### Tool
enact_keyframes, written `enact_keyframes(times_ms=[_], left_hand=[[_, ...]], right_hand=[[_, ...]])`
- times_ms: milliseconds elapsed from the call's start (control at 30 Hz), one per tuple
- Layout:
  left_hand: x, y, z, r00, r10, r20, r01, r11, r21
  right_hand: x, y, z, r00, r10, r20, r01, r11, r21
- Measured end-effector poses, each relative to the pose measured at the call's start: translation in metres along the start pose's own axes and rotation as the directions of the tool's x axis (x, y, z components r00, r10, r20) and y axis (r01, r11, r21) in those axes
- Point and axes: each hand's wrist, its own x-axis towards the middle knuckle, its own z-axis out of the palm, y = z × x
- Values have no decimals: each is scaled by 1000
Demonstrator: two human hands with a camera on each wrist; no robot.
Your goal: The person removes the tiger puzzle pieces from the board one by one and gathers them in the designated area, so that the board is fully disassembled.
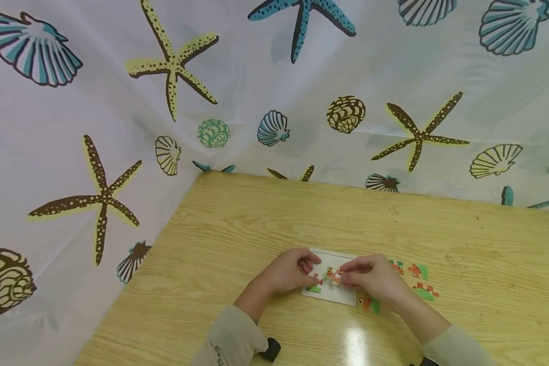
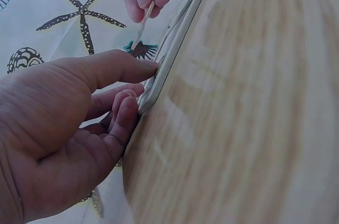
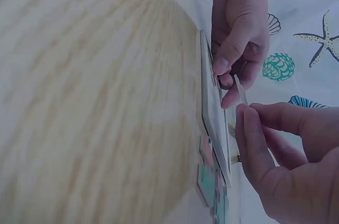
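Observation:
A white puzzle tray (image 1: 343, 296) lies flat on the wooden table. In its lower left corner sits an orange and green puzzle piece (image 1: 314, 288). My left hand (image 1: 287, 272) holds the tray's left side, its thumb on that piece and other fingers at the edge. Between thumb and fingers my right hand (image 1: 378, 278) pinches another puzzle piece (image 1: 334, 275), orange with some green. From the right wrist view, this held piece (image 3: 241, 90) is tilted up, above the tray's surface and apart from it.
Right of the tray lie several loose pieces, among them an orange and green one (image 1: 418, 271), a green-edged one (image 1: 424, 291) and one nearer me (image 1: 369, 304). A curtain (image 1: 302, 91) printed with shells and starfish hangs behind and left of the table (image 1: 238, 218).

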Motion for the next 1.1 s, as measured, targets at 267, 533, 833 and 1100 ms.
enact_keyframes(times_ms=[267,533,833,1100], left_hand=[[0,1,0,1000,-9,-3,9,1000,-16],[-2,2,-1,1000,-4,1,4,1000,-29],[-2,1,0,1000,-5,-1,5,999,-38],[-2,2,-1,1000,2,-1,-2,999,-44]], right_hand=[[-8,5,-16,1000,-9,13,9,1000,24],[-14,11,-26,1000,-7,30,6,999,43],[-22,12,-38,998,-37,59,36,999,19],[-30,13,-45,996,-48,70,48,999,-4]])
